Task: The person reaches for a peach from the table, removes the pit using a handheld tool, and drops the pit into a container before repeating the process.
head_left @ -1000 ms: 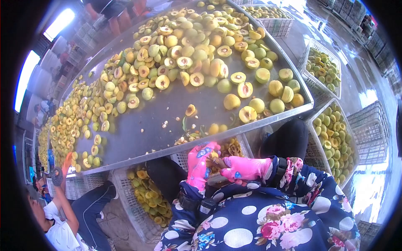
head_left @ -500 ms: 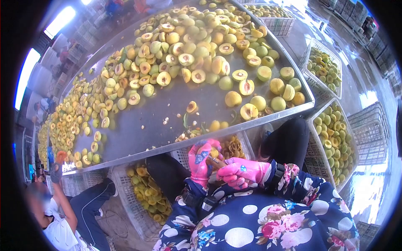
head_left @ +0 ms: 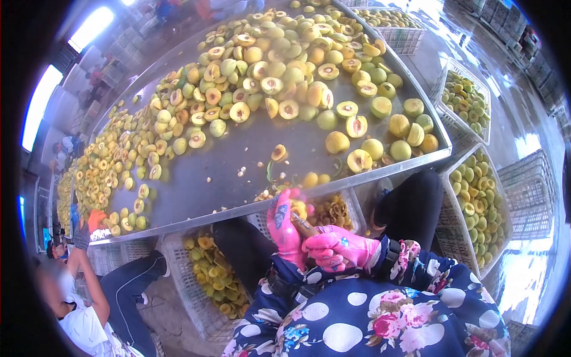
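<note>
Both my hands wear pink gloves and meet in front of my lap, just below the near edge of the metal table (head_left: 196,178). In my left hand (head_left: 286,229) is a yellow fruit piece (head_left: 300,209), held between thumb and fingers. My right hand (head_left: 339,247) is closed round the handle of a small tool (head_left: 304,226), whose tip reaches the fruit and is partly hidden. Many halved fruits (head_left: 288,109) with brown centres lie piled over the table, with some whole ones at its right corner.
Below the hands, a crate (head_left: 355,212) holds fruit pieces. Another filled crate (head_left: 178,279) stands left of my legs. Fruit crates (head_left: 443,229) and an empty-looking crate (head_left: 526,190) are at the right. A person (head_left: 89,303) sits at the lower left.
The fingers of my left hand have straightened somewhat around the fruit, and it has tilted more upright. The whole view has shifted slightly. The other person's orange-gloved hand has moved lower and right.
</note>
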A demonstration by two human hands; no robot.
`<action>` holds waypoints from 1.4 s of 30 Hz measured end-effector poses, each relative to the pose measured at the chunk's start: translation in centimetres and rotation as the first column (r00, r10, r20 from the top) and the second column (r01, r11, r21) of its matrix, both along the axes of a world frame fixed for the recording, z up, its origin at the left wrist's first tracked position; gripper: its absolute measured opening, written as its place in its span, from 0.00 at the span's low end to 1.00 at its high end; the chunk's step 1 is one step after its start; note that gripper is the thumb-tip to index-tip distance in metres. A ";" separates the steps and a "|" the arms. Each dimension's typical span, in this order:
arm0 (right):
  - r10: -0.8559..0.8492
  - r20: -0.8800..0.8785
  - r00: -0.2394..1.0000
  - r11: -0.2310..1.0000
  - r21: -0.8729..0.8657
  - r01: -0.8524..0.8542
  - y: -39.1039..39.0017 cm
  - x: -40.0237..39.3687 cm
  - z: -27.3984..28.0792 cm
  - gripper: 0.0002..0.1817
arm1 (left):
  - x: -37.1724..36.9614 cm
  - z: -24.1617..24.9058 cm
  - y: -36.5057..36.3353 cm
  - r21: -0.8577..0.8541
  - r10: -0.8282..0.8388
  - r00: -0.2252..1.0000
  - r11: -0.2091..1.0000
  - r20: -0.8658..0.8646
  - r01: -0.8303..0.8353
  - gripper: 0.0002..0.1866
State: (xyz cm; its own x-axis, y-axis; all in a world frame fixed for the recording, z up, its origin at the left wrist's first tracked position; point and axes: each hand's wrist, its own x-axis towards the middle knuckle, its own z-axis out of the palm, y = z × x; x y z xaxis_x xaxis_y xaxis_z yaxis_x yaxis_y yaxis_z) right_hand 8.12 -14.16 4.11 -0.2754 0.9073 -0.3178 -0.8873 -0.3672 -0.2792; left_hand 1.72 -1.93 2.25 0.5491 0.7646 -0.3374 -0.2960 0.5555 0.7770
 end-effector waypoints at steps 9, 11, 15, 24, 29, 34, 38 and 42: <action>0.106 0.598 0.795 0.994 -0.086 -0.068 -0.1 0.7 -0.6 0.11 | -9.0 4.9 5.9 0.584 0.536 0.806 0.747 -0.249 -0.316 0.13; 0.236 0.684 0.690 0.969 -0.218 -0.115 -0.7 1.4 -1.8 0.12 | -15.8 1.2 12.5 0.600 0.581 0.772 0.722 -0.257 -0.344 0.12; 0.219 0.638 0.738 0.975 -0.158 -0.154 -1.5 2.4 -2.3 0.13 | -18.1 0.9 16.5 0.759 0.765 0.402 0.168 -0.503 0.629 0.13; 0.063 0.582 0.811 0.984 -0.171 0.046 -5.6 4.4 -3.4 0.13 | 14.7 2.5 6.2 0.745 -0.224 0.710 -0.187 -0.667 0.641 0.20; 0.007 0.536 0.844 0.973 -0.199 0.118 -8.0 5.7 -2.7 0.14 | 19.3 -1.1 4.4 0.595 -0.287 0.540 -0.157 -0.791 0.788 0.22; -0.052 0.600 0.799 0.980 -0.121 0.155 -8.4 6.2 -1.1 0.15 | 14.0 1.0 6.1 0.061 -0.806 0.580 0.589 0.116 0.806 0.26; -0.150 0.635 0.758 0.976 -0.028 0.217 -6.6 6.4 1.7 0.16 | 8.6 3.8 4.9 -0.181 -0.590 0.702 0.700 0.399 0.691 0.25; -0.140 0.666 0.733 0.976 -0.034 0.217 -4.8 5.6 3.5 0.14 | 5.4 4.2 3.3 -0.214 -0.482 0.806 0.795 0.344 0.567 0.23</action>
State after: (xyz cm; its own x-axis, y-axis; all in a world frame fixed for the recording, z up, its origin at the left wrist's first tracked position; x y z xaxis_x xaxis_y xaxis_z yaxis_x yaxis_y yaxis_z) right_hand 13.73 -19.01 7.64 0.1997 0.8700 -0.4508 -0.5498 -0.2813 -0.7865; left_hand 7.12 1.33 6.50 0.9336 0.2194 -0.2833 -0.0561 0.8703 0.4893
